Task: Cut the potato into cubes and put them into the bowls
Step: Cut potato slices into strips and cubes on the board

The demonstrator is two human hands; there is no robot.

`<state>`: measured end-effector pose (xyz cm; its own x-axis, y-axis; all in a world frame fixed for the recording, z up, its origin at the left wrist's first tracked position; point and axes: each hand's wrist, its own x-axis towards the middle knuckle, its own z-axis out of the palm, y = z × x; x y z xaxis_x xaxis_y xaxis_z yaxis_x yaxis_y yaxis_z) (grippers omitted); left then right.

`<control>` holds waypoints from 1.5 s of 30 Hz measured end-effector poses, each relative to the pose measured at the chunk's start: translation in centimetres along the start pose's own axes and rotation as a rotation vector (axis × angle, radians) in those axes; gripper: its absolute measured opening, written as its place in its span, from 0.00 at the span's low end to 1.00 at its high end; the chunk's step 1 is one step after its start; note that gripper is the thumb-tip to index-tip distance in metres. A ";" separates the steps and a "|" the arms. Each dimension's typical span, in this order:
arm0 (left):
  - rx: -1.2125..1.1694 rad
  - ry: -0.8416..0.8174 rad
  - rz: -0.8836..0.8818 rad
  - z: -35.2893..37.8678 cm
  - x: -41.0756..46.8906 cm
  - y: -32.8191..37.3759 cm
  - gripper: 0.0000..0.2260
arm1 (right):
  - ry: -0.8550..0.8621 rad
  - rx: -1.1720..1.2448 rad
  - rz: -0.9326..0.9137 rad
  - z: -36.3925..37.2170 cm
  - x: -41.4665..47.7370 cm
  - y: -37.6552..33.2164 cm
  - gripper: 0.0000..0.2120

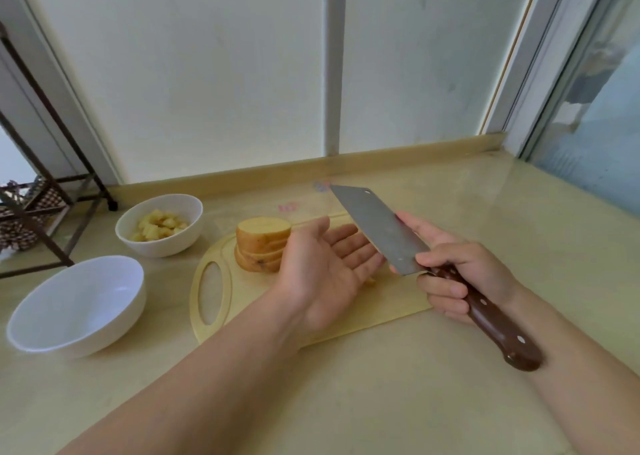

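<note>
A stack of potato slices (261, 248) stands on the pale wooden cutting board (221, 319). My left hand (325, 267) hovers over the board just right of the stack, palm up, fingers straight, holding nothing. My right hand (460, 274) grips the brown handle of a cleaver (377, 229), whose blade is raised and tilted, its lower edge close to my left fingertips. A small potato piece (370, 280) peeks out under my left hand. The far white bowl (188, 235) holds several potato cubes. The near white bowl (76, 305) is empty.
Both bowls sit left of the board on a beige counter (381, 385). A dark metal rack (38, 212) with checked cloth stands at the far left. A wall and window frame close off the back, and a glass pane runs along the right.
</note>
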<state>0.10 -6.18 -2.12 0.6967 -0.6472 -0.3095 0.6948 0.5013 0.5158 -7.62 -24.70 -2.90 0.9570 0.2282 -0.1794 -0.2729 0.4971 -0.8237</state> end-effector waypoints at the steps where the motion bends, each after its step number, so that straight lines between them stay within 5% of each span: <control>1: 0.002 -0.022 -0.008 0.0 0.0 0.0 0.23 | 0.011 0.000 -0.007 0.0 0.1 0.0 0.43; 10: 0.094 -0.048 -0.007 0.1 -0.4 0.2 0.12 | 0.179 -0.079 -0.070 0.7 0.0 0.1 0.33; 16: 0.094 -0.006 0.038 -0.3 -0.1 0.6 0.10 | 0.240 -0.076 -0.105 -0.5 0.2 -0.2 0.40; 21: 0.185 -0.006 0.120 -0.5 0.0 1.0 0.08 | 0.315 -0.026 -0.196 -0.8 0.0 -0.8 0.34; 24: 0.473 0.097 0.271 -0.6 0.1 1.3 0.05 | 0.346 -0.023 -0.218 -1.0 0.1 -0.9 0.31; 27: 1.109 0.166 0.524 -1.0 0.0 1.6 0.08 | 0.390 -0.034 -0.227 -1.3 0.3 -0.8 0.30; 31: 1.904 0.000 0.752 -1.9 0.3 2.0 0.16 | 0.421 -0.067 -0.220 -1.3 0.4 -0.7 0.27; 36: 2.136 -0.179 0.662 -2.4 0.4 2.3 0.20 | 0.410 -0.065 -0.217 -1.7 0.5 -0.7 0.28; 45: 2.249 -0.252 0.338 -2.4 0.7 2.0 0.30 | 0.367 -0.037 -0.219 -1.8 0.4 -0.8 0.24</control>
<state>2.39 -4.23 -3.21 0.5522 -0.8309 -0.0689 -0.7728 -0.5411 0.3315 -6.86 -26.51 -3.24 0.9653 -0.1961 -0.1723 -0.0620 0.4689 -0.8811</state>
